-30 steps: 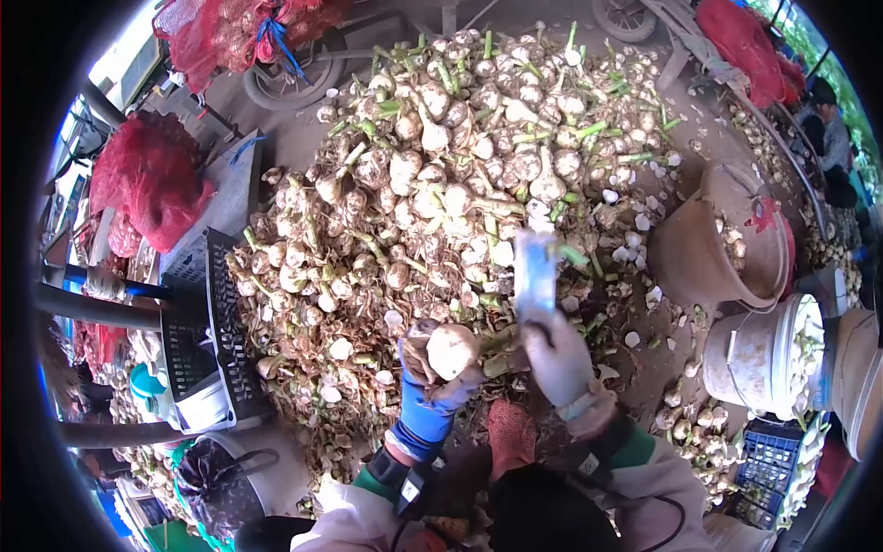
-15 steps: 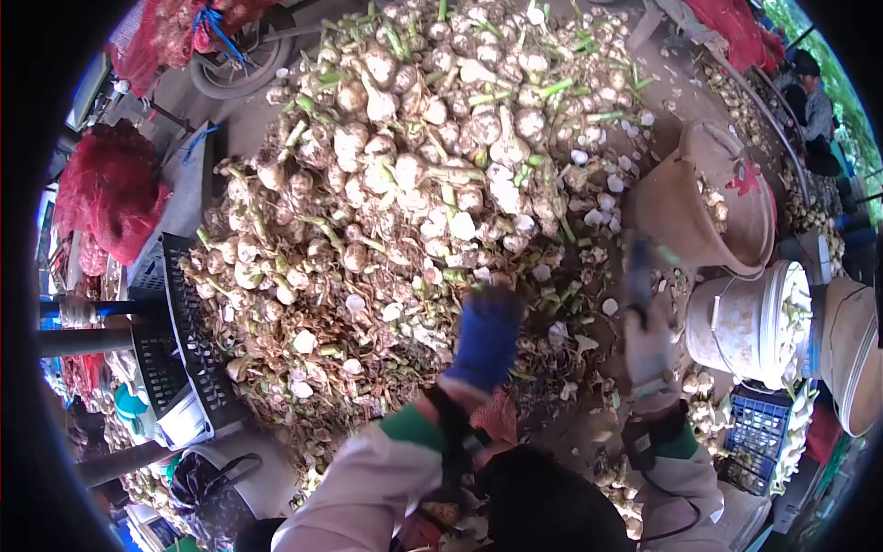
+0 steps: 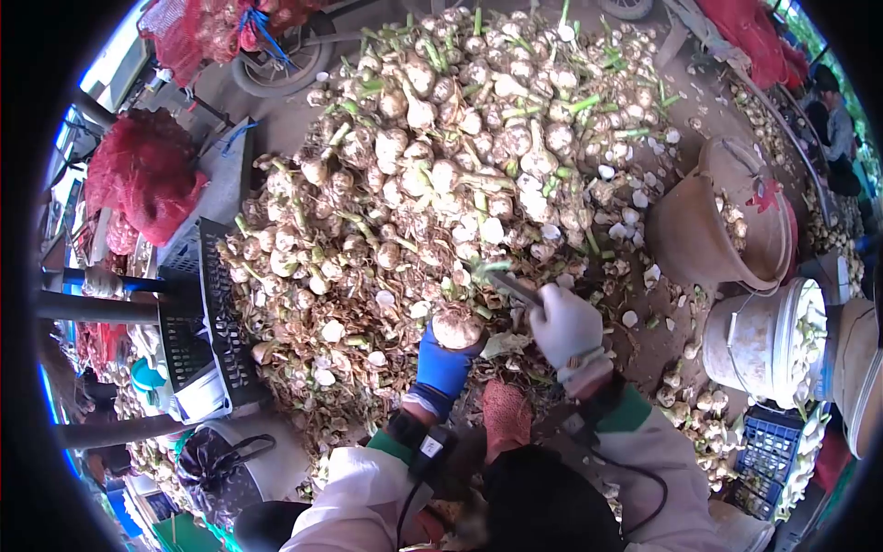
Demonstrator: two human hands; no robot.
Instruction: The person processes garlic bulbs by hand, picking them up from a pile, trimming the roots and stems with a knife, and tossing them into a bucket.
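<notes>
My left hand (image 3: 442, 364), in a blue glove, is closed around a garlic bulb (image 3: 457, 326) with soil on it. In my white-gloved right hand (image 3: 566, 327) is a knife (image 3: 515, 288), its dark blade pointing up and left, just above and to the right of the bulb. Knife and bulb look apart. In front of both hands spreads a large heap of garlic (image 3: 414, 175), soil-covered bulbs with roots and green stem stubs. White cut pieces lie scattered over the near side.
At right stand a tan tub (image 3: 685, 221) with some bulbs inside, a white bucket (image 3: 750, 345) and a blue crate (image 3: 768, 451). A black crate (image 3: 213, 317) and a red mesh sack (image 3: 143, 184) are at left. Another person (image 3: 835, 124) is at far right.
My right hand has come left from beside the buckets, bringing the knife near the left hand. My left hand has drawn back from the heap, and a garlic bulb now shows in it.
</notes>
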